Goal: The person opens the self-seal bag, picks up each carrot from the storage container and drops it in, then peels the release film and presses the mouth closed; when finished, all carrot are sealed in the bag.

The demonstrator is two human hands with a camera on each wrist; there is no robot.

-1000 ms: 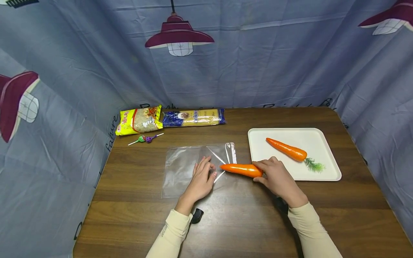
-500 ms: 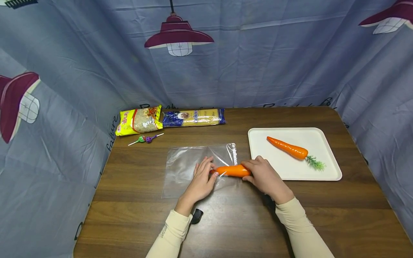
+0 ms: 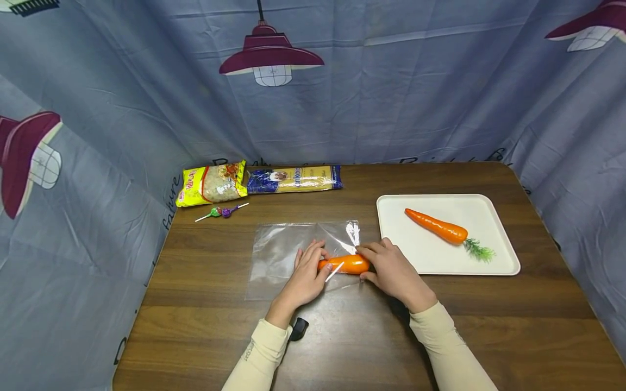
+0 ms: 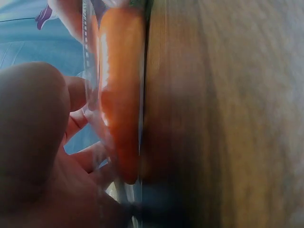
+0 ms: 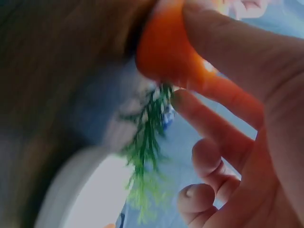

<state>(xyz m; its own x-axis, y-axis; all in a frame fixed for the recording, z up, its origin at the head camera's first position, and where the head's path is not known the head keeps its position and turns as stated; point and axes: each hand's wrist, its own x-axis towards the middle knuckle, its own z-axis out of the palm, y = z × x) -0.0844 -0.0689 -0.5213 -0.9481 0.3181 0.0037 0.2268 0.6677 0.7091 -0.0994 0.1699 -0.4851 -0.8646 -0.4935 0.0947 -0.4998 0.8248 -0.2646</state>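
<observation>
A clear plastic bag (image 3: 274,247) lies flat on the table, its opening facing right. An orange carrot (image 3: 349,264) lies most of the way inside, narrow tip to the left. My right hand (image 3: 393,271) grips its thick end between thumb and fingers at the bag's mouth. Green leaves (image 5: 147,133) hang from that end in the right wrist view. My left hand (image 3: 305,274) holds the bag near the carrot's tip, thumb and fingers bent at the film. In the left wrist view the film stands between those fingers and the carrot (image 4: 121,61).
To the right, a white tray (image 3: 391,203) bears a second carrot (image 3: 437,227) with green leaves. A yellow bag of grain-like food (image 3: 220,183), a blue and gold packet (image 3: 295,179) and two lollipops (image 3: 222,211) lie at the back left. Patterned curtains surround the table.
My right hand has moved left, sliding the carrot from the bag's mouth deeper inside toward my left hand. The left hand has stayed nearly in place.
</observation>
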